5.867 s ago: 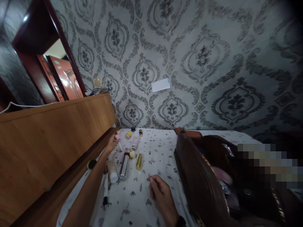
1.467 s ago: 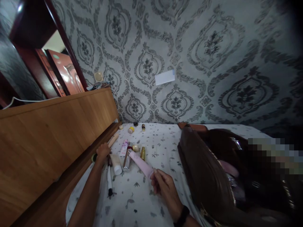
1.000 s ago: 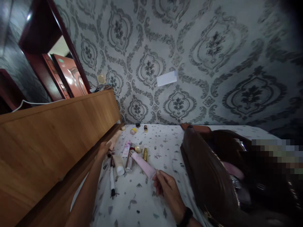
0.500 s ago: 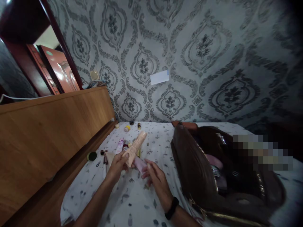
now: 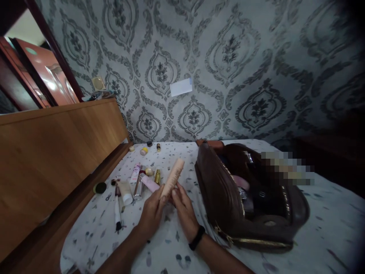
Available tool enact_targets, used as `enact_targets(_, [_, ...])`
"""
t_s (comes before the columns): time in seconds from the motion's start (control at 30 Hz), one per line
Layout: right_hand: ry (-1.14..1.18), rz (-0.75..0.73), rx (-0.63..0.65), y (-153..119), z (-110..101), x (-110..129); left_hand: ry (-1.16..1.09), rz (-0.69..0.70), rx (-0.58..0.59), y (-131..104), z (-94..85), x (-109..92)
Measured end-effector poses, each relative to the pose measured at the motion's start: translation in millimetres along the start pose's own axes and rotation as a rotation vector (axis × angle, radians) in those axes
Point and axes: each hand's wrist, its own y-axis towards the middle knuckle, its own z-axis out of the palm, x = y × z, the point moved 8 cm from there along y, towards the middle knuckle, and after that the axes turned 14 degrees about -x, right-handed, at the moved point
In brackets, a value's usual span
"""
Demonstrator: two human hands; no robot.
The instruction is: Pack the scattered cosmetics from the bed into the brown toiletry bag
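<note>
A peach-coloured cosmetic tube [image 5: 172,178] with print on it is held tilted upward between both hands. My left hand [image 5: 152,208] is closed round its lower left side. My right hand [image 5: 184,208], with a black band at the wrist, closes on its lower right side; its fingertips are partly hidden. Just left of the hands lie a pale pink tube [image 5: 149,183], a clear bottle [image 5: 138,190], a small gold bottle [image 5: 157,176], a cream tube with a white cap [image 5: 124,192] and a pink-and-white tube [image 5: 135,173]. A white-handled brush [image 5: 117,215] lies nearer me.
An open brown zip bag [image 5: 208,186] with items inside stands on the patterned sheet [image 5: 167,251] to the right. Several small jars, including a yellow one [image 5: 144,151], sit near the wall. A dark round lid [image 5: 99,187] lies by the wooden headboard [image 5: 65,144].
My right hand has left the pale pink tube, which now lies on the sheet, and has come to the peach tube. The view has shifted slightly right.
</note>
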Motion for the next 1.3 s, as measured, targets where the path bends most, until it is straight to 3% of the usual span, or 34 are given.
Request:
enact_targets(0.13, [0.042, 0.09, 0.0, -1.1, 1.4, 0.4, -0.009, 0.01, -0.023, 0.4, -4.1, 1.9])
enact_targets(0.33, [0.1, 0.105, 0.054, -5.7, 9.5, 10.4, -0.078, -0.027, 0.086, 2.6, 0.1, 1.5])
enact_targets(0.47, [0.085, 0.071, 0.058, -6.2, 10.9, 12.4, -0.093, -0.026, 0.071, 1.8, 0.0, 6.5])
enact_targets(0.7, [-0.072, -0.114, 0.047, -5.4, 10.3, 19.1, -0.082, -0.038, -0.067, 8.8, -3.0, 5.2])
enact_targets(0.9, [-0.14, -0.244, 0.025, -9.1, 5.8, 26.2, -0.132, -0.127, -0.11, 37.0, 1.1, -8.7])
enact_targets(1.07, [-0.223, -0.345, 0.016, -10.8, 4.1, 30.2, -0.366, -0.24, -0.133, 57.4, 7.8, -4.9])
enact_targets(1.3, [-0.148, -0.03, 0.064, -8.2, 9.7, 16.7, -0.689, -0.491, -0.095, 45.1, 7.8, 15.7])
